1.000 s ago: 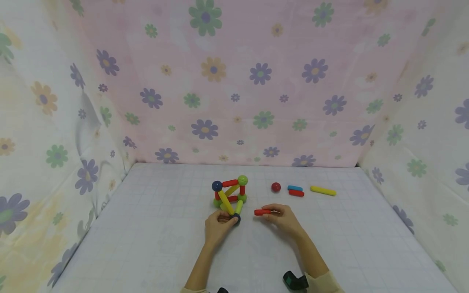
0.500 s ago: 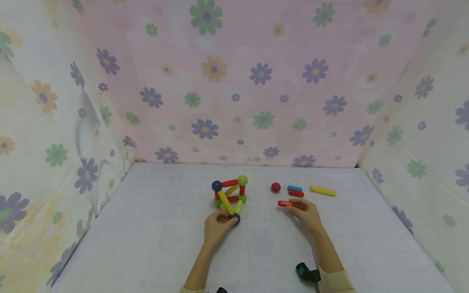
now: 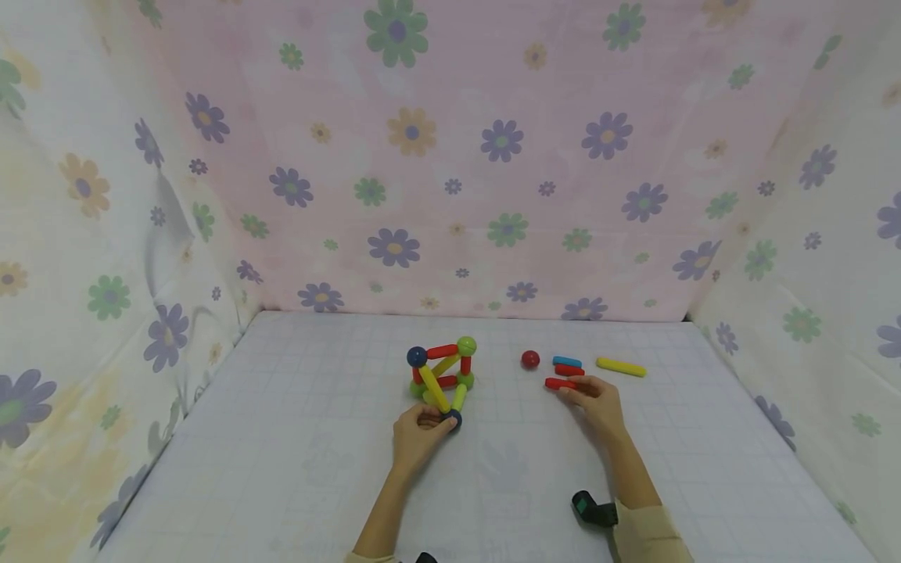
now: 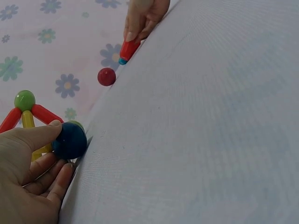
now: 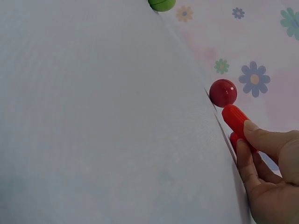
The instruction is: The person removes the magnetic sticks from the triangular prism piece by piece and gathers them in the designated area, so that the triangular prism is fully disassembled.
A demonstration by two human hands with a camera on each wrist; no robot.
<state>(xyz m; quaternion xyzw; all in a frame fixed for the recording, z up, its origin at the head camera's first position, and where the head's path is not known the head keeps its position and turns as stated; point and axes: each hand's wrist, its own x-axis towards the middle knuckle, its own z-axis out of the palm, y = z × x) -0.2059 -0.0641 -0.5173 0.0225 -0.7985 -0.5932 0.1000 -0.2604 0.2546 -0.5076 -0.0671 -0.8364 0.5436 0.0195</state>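
Across the counter [image 3: 281, 469], my left hand [image 3: 415, 439] pinches the dark blue ball [image 4: 72, 141] at the near corner of the stick frame [image 3: 446, 381]; my right hand [image 3: 597, 407] pinches a red stick [image 3: 555, 384] near the red ball [image 3: 530, 360]. Only the head view shows the loose yellow stick [image 3: 621, 367].

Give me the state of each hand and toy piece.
Left hand, pinching the near dark blue ball
Right hand, pinching a red rod
Toy frame, assembled, standing
Red ball, loose
Blue rod, lying loose
Other red rod, lying beside the blue rod
Yellow rod, lying apart
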